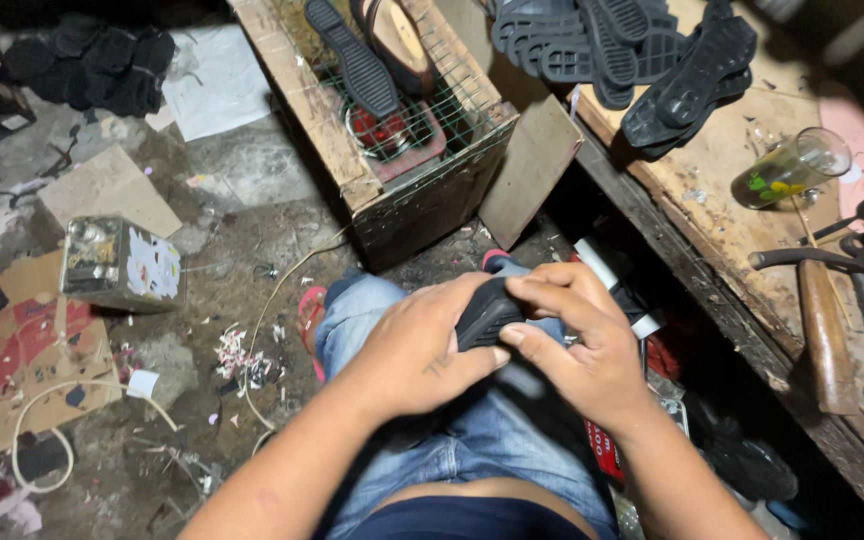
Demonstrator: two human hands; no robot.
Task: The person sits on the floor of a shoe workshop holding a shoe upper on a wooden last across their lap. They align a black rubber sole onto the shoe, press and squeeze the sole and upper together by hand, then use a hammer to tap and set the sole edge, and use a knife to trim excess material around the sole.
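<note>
Metal tin [120, 264] is sitting on the littered floor at left. Left hand [414, 348] is wrapping closed around a black shoe piece [488, 316] over the lap; right hand [580, 340] is pinching its upper edge. Black soles [642, 50] are lying piled on the workbench [727, 215] at right.

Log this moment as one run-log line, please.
left hand: grip on black shoe piece | right hand: pressing same piece | over lap
</note>
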